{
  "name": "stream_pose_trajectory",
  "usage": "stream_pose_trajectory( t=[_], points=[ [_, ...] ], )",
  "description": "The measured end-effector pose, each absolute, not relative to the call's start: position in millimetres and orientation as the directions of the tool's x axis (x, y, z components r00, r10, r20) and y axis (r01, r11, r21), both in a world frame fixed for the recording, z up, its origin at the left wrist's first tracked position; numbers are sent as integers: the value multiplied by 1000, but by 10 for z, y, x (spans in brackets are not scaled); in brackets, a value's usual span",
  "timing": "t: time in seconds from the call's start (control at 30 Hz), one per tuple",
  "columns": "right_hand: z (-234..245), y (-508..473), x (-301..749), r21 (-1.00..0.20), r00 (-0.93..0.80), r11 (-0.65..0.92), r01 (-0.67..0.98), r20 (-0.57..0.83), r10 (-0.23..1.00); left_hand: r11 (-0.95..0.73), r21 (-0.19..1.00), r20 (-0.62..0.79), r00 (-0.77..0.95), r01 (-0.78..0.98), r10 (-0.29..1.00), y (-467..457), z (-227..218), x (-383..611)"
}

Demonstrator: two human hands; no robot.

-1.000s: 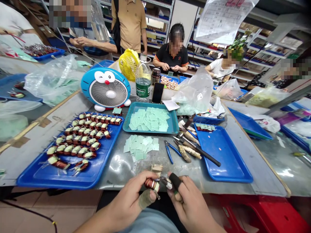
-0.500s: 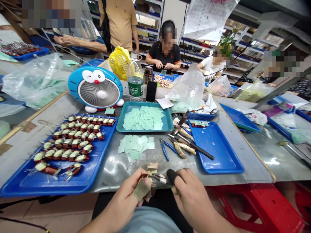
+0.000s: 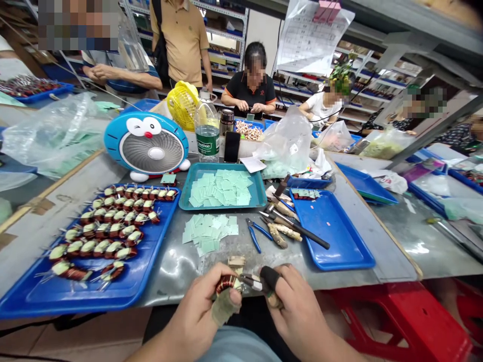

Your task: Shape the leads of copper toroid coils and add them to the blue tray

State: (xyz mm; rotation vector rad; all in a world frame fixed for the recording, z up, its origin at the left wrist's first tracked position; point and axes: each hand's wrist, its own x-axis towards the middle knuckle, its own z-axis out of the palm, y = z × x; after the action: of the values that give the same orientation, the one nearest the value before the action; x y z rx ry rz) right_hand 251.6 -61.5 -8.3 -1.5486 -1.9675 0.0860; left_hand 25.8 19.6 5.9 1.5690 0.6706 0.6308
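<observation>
Between the thumb and fingers of my left hand (image 3: 198, 309) is a copper-wound toroidal coil (image 3: 225, 284). Tape wraps that thumb. My right hand (image 3: 292, 301) is closed round a pair of pliers (image 3: 252, 282), whose jaws reach to the coil's right side; whether they grip a wire is too small to tell. A black cover sits on one right finger. Just beyond the coil, a small wooden block (image 3: 236, 261) stands at the table edge. Rows of similar coils (image 3: 101, 246) lie in the blue tray (image 3: 124, 296) on the left.
Pale green square plates (image 3: 211, 231) lie loose and in a teal tray (image 3: 184, 201). Blue-handled cutters (image 3: 254, 236) and several tools lie right of them, beside another blue tray (image 3: 339, 251). A fan (image 3: 147, 146) and water bottle (image 3: 207, 130) stand behind. Co-workers sit opposite; a red stool (image 3: 407, 317) is at right.
The coil in my left hand has turned and shows more of its copper winding. The pliers stay at its right side. The whole view has shifted slightly.
</observation>
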Motion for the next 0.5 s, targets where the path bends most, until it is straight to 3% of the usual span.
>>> stream_pose_trajectory(
  t=[0.13, 0.3, 0.5],
  points=[
    [-98, -640, 2481, -300, -101, 288, 910, 512, 853, 194, 973, -72, 633, -125, 771, 76, -57, 344],
    [-40, -604, 2523, -502, -74, 219, 837, 292, 953, 302, 921, -34, 718, -248, 695, 155, -25, 309],
    [108, -550, 2697, -507, -115, 224, 833, 237, 965, 327, 899, 6, 754, -292, 656, 230, 0, 251]
  ],
)
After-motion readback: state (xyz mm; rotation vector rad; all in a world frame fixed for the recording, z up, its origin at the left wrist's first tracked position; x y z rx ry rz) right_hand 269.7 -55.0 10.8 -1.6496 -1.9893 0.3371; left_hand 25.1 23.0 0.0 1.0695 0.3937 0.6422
